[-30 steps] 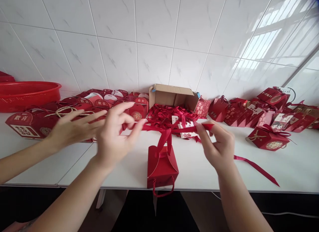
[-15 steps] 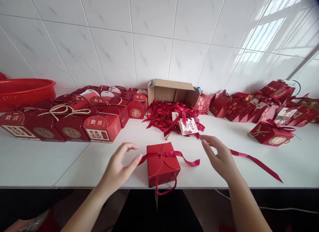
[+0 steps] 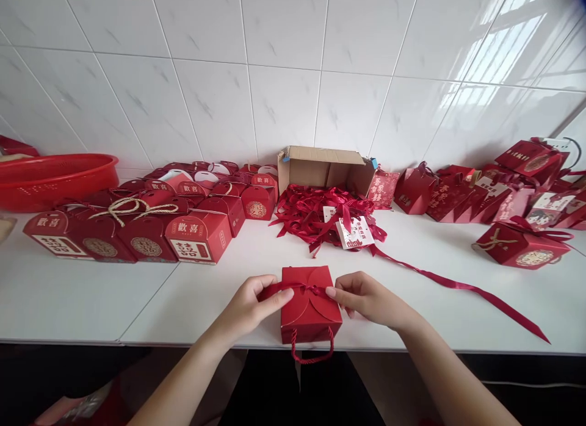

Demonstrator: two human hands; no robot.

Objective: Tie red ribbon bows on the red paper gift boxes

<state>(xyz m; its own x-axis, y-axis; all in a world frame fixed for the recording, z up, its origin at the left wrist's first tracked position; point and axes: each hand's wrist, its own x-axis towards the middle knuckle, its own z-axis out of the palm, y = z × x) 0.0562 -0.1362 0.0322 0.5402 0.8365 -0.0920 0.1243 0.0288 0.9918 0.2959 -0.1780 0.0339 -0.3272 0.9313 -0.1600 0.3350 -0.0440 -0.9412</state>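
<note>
A red gift box [image 3: 304, 316] with a twisted rope handle sits at the table's front edge. Across its petal-shaped top runs a dark red ribbon [image 3: 300, 285], knotted near the middle. At the box's left side my left hand [image 3: 256, 301] pinches the ribbon between thumb and fingers. My right hand [image 3: 364, 299] has its fingers closed on the ribbon right of the knot. Another long ribbon [image 3: 458, 284] trails from the ribbon pile [image 3: 315, 215] towards the right.
Rows of red boxes [image 3: 196, 240] and a red basin [image 3: 59, 179] stand at the left. Behind the ribbon pile, a cardboard box [image 3: 325, 154] lies on its side. More red boxes [image 3: 522, 249] stand at the right. A person's hand [image 3: 5, 227] shows at the far left.
Both hands have moved inward and closed on the ribbon of the red box. The view has shifted a little left. A hand has appeared at the far left edge.
</note>
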